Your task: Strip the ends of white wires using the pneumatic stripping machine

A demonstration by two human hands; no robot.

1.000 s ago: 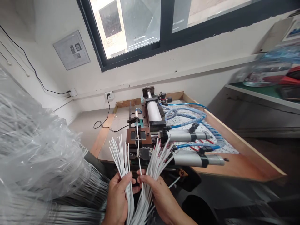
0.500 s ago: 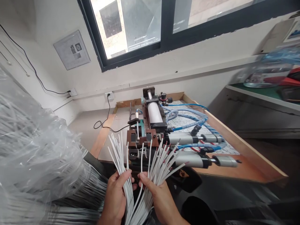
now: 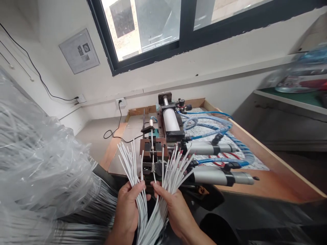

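The left hand (image 3: 127, 206), curled closed, grips a bundle of thin white wires (image 3: 132, 172) fanning toward twelve o'clock; a single white wire (image 3: 154, 176) stands at eleven from the right hand (image 3: 176, 208), which pinches it, closed around a partly red-tipped white wire bundle (image 3: 174, 175).

No writing can be read; the sheet (image 3: 71, 54) on the wall (image 3: 214, 61) bears faint print; the bottle (image 3: 315, 69) has a blurred label (image 3: 311, 83).
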